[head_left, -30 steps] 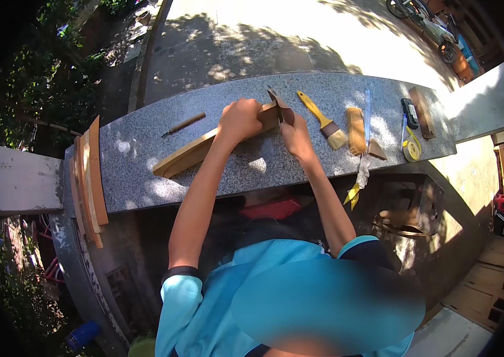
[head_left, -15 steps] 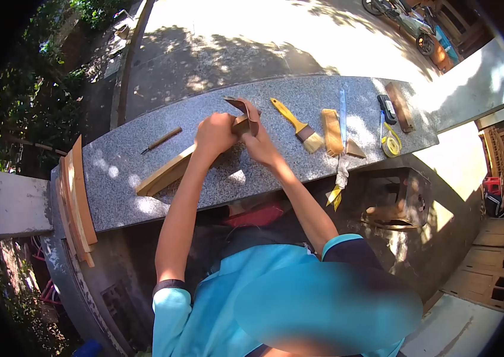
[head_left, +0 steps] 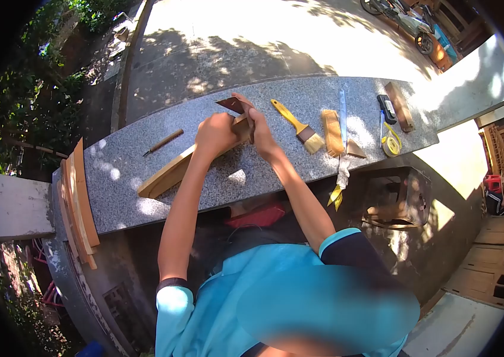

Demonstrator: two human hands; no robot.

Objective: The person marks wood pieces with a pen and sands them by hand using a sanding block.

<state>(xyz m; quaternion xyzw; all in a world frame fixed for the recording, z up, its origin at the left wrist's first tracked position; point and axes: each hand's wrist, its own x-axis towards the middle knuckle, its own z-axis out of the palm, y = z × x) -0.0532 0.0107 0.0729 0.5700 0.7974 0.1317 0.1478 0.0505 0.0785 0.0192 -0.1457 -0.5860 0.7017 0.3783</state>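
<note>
A long piece of light wood (head_left: 168,177) lies slanted on the speckled stone worktop (head_left: 115,205). My left hand (head_left: 215,134) is closed round this wood near its upper right end. At that end my right hand (head_left: 262,134) presses a folded brown sheet (head_left: 237,105), which looks like sandpaper, against the wood. The sheet's dark flap sticks out above my left hand. To the left of my hands lies a thin stick-like tool (head_left: 163,143) with a dark tip.
Right of my hands lie a yellow-handled brush (head_left: 300,129), a wooden block (head_left: 333,132), a clear ruler (head_left: 343,113), a small wood wedge (head_left: 355,149), a yellow tape (head_left: 391,144) and a dark wood strip (head_left: 400,107). Curved boards (head_left: 79,196) lean at the left end.
My right hand has turned and moved slightly right on the wood's end. The brown sheet has tilted, and its flap now points further left. The wood has shifted slightly.
</note>
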